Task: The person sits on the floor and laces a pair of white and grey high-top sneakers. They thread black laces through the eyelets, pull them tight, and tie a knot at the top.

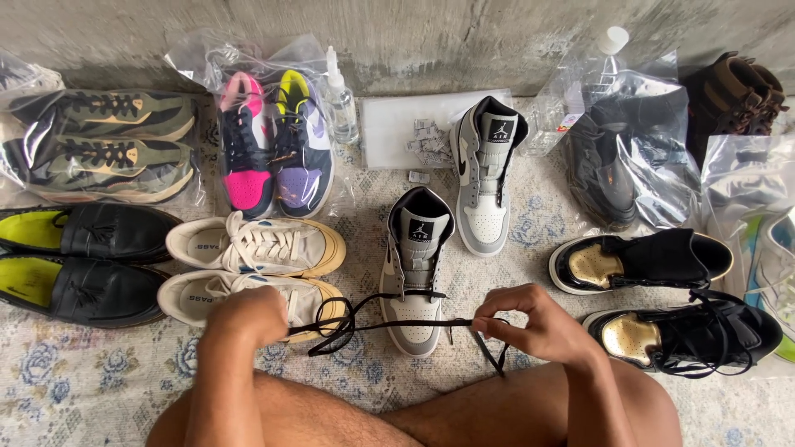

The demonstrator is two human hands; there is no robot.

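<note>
A black shoelace [389,324] is stretched between my two hands, just above the toe of a grey and white high-top sneaker [414,269]. My left hand [248,319] pinches one end, where the lace loops and dangles. My right hand [530,323] pinches the other end, with a short tail hanging down. The lace runs through the lowest eyelets of that sneaker. Its matching shoe [487,178] stands farther back, unlaced.
Cream low sneakers [257,248] lie left of my left hand, black loafers [83,265] beyond them. Black and gold high-tops [662,290] sit to the right. Bagged shoes, a spray bottle [341,99] and a white tray [389,124] line the concrete wall. My crossed legs fill the foreground.
</note>
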